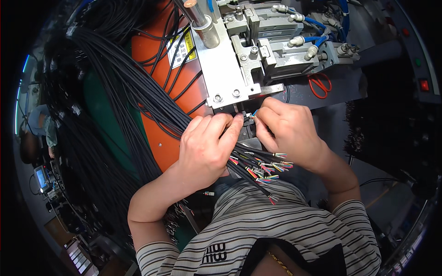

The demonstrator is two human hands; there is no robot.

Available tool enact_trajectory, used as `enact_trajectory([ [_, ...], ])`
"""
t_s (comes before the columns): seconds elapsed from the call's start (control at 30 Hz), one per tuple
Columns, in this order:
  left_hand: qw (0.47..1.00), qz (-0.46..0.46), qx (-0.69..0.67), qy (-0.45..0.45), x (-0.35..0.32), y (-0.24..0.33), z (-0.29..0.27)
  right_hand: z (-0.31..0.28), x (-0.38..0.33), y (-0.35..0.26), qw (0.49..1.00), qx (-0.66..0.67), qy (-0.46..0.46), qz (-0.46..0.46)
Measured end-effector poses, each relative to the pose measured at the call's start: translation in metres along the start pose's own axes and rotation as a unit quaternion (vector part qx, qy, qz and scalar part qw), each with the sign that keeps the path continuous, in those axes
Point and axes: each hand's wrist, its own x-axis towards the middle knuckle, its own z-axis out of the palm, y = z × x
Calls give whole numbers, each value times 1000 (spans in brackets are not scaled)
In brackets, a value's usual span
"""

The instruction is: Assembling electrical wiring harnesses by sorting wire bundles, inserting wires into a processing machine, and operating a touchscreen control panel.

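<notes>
My left hand (206, 146) is closed in a pinch at the metal fixture, thumb and forefinger on what looks like a black cable's end; most of it is hidden. Between both hands' fingertips show short thin wires (252, 116), one of them blue, with a small white piece beside them. My right hand (291, 132) pinches these wires from the right. Under my left hand runs a bundle of black cables (152, 99). Its stripped ends, with red, yellow, white and blue wires (262, 171), fan out below my hands.
A metal press fixture (225, 69) with pneumatic cylinders (287, 64) and blue hoses stands ahead. Red-handled scissors (319, 86) lie right of it. An orange plate (156, 124) is beneath the cables. More black cables hang at left. A red button (424, 85) sits far right.
</notes>
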Motion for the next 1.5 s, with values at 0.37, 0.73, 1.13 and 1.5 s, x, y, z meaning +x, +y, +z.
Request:
enact_trajectory([
  [0.37,999,-34,-32,-21,1,1,-1,10,-5,3,997,61,36,7],
  [0.73,995,24,33,-93,10,3,-8,-4,12,7,998,10,-61,8],
  [1.13,997,11,9,-75,8,-4,-7,4,6,8,991,119,10,54],
  [1.5,996,-73,-4,46,-18,-19,0,3,-11,13,937,318,1,147],
])
